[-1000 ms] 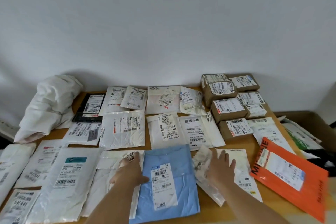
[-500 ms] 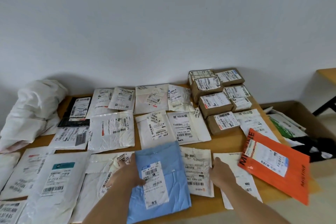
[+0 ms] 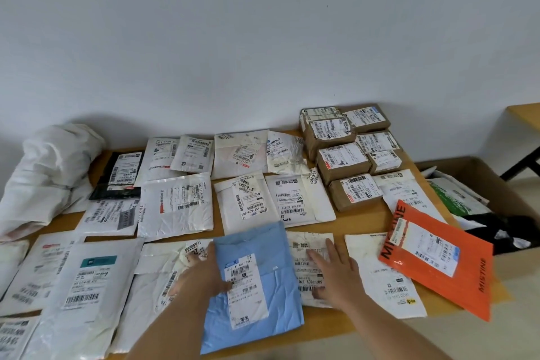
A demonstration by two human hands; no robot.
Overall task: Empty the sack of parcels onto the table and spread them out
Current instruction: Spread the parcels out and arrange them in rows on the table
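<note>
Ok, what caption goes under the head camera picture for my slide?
Two hands, left hand and right hand, spread parcels flat around a blue parcel on the table.

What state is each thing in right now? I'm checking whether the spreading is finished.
sack: emptied, crumpled at the table's far left.
blue parcel: flat, label up, overlapping its neighbours.
left hand: fingers straight, resting on the blue parcel's left edge.
right hand: fingers straight, pressing the white mailer.
orange parcel: overhanging the table's right edge.
brown boxes: closed, grouped at the back right.
cardboard carton: open, beside the table.
</note>
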